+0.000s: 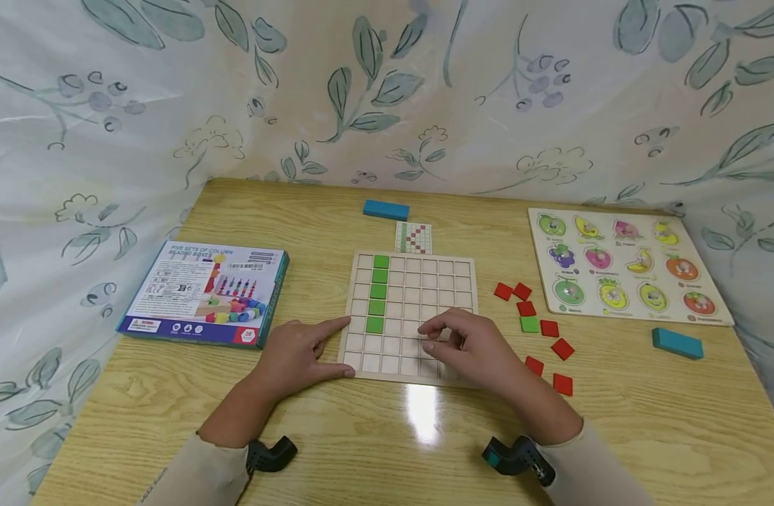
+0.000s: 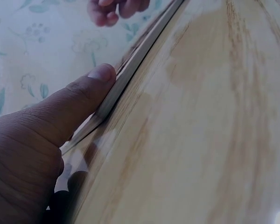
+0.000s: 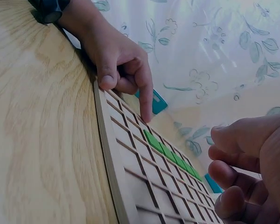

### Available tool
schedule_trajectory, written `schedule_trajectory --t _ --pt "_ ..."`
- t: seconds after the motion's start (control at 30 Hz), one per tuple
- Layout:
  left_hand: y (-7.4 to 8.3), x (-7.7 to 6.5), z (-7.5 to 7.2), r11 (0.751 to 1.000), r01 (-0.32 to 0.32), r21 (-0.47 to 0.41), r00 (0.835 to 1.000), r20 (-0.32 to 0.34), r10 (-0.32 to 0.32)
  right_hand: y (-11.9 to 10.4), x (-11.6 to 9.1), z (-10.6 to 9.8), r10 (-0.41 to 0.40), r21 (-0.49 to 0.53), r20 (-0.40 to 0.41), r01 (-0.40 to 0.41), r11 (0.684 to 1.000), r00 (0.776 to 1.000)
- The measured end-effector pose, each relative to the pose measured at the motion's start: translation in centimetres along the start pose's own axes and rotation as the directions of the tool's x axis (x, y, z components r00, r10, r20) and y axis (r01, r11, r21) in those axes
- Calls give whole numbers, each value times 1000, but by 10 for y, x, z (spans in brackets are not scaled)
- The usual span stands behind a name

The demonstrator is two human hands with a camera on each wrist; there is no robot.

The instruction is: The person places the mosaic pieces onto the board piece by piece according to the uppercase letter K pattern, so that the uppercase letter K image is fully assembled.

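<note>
Fingers [image 1: 332,326] of the bare left hand [image 1: 292,358]: index and thumb extended and spread, touching the left edge and near-left corner of a pale wooden board with square cells [image 1: 393,346], probably to keep it from sliding; they touch without gripping. Right hand [image 1: 478,344]: loosely curved above the board's right-hand part, thumb and forefinger slightly apart, nothing visible between them. Five flat green square tiles [image 1: 378,291] occupy the far cells of the second column from the left, where the raised ridges would keep them in line. At the far edge lies a small printed grid card [image 1: 414,239], apparently placed for easy comparison. Loose flat red square tiles [image 1: 549,328] and one loose green square tile [image 1: 529,325] lie on the wood-grained worktop [image 1: 336,450] right of the board, seemingly for the right hand's convenience.
</note>
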State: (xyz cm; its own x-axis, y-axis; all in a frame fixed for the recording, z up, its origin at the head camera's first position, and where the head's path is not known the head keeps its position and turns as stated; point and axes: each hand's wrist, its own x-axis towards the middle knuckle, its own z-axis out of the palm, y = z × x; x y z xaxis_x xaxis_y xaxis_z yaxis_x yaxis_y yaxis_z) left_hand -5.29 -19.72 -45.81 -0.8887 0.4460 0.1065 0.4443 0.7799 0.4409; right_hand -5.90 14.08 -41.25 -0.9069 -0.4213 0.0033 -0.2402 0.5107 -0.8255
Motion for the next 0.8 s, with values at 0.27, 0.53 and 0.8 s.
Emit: schedule_trajectory --t 0.27,0.53,0.8 --pt "2 2 -1 1000 -16 3 1000 -9 16 11 -21 -15 60 -6 -27 -60 998 998" --pt "2 2 0 1000 -13 5 1000 -4 13 19 -41 -34 109 -58 -70 -113 992 992" --pt "0 1 1 1000 -21 12 1000 -8 21 33 -56 -51 163 -151 -58 -170 974 985"
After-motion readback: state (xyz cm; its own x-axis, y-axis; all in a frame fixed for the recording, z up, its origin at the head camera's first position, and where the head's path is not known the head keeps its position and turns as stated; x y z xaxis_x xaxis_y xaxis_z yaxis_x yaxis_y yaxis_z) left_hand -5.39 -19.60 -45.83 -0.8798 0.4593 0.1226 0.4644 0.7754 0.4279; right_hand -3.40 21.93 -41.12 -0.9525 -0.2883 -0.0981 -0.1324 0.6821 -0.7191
